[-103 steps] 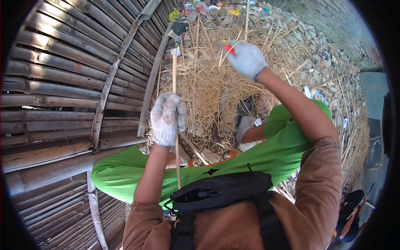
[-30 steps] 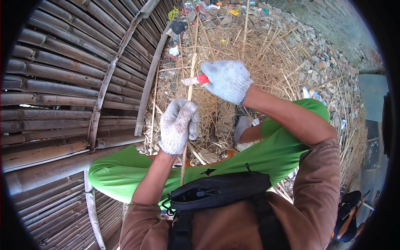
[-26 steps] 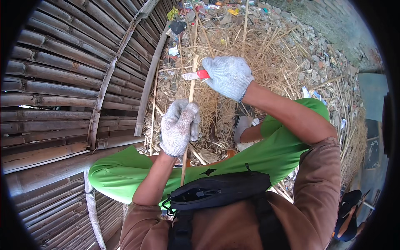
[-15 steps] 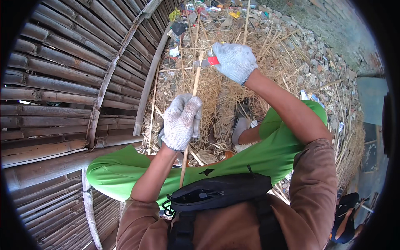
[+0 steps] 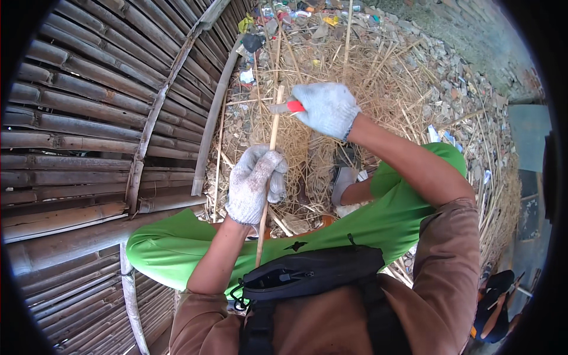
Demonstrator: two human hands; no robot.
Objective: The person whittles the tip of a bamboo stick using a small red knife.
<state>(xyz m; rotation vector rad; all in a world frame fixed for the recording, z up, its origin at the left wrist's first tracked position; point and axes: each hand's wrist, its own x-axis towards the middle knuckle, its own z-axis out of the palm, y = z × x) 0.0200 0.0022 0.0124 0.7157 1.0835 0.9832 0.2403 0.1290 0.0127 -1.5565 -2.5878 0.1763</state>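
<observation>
My left hand [image 5: 255, 184], in a soiled white knit glove, is closed around a thin pale bamboo strip [image 5: 274, 127]. The strip runs from near my lap up past the fist, its free end pointing away from me. In my gloved right hand [image 5: 326, 107] is a knife [image 5: 294, 106] with a red handle part showing. Its short grey blade points left and lies across the strip a little below the free end. Most of the knife's handle is hidden in the fist.
A bamboo slat wall [image 5: 77, 130] rises along the left. Straw-like shavings [image 5: 331, 65] and rubble cover the ground ahead, with litter at the far end. A black waist bag [image 5: 313, 272] lies across my body. Another person [image 5: 494, 307] is partly visible at the lower right.
My right hand and the knife have moved slightly toward me, down along the bamboo strip. The strip's free end is a bit lower, and my left hand keeps its hold.
</observation>
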